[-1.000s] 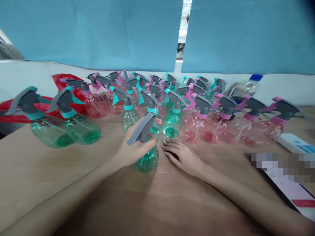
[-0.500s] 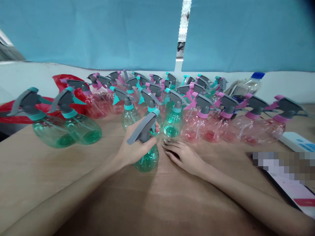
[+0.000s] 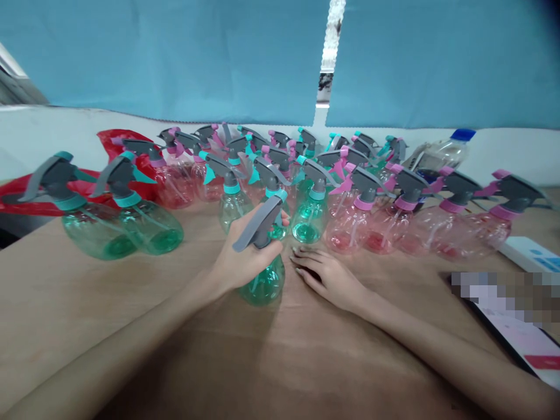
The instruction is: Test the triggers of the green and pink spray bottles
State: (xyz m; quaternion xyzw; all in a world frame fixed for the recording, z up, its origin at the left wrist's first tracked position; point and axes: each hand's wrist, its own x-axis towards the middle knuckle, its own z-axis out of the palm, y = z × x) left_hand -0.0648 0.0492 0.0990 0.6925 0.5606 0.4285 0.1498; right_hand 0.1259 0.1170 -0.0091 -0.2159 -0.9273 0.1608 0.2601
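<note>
My left hand point(image 3: 242, 256) is wrapped round the neck of a green spray bottle point(image 3: 265, 284), just under its grey trigger head with a teal nozzle. The bottle is upright on the wooden table, and the hand hides its collar. To its right, my right hand point(image 3: 330, 277) lies on the tabletop with fingers stretched out, holding nothing. Just beyond the fingertips stands another green spray bottle point(image 3: 307, 224). A pink spray bottle point(image 3: 347, 233) is beside that one, at the near end of a row of pink bottles.
Several more spray bottles crowd the back. Two green bottles point(image 3: 153, 233) stand at the left by a red plastic bag point(image 3: 120, 143). A blue-capped clear bottle point(image 3: 450, 153) is at the back right. A white box point(image 3: 531, 254) and a tablet-like device point(image 3: 503, 326) lie at the right.
The view has shifted slightly, so things appear a little further right. Both hands keep the same pose, the left still round the green spray bottle.
</note>
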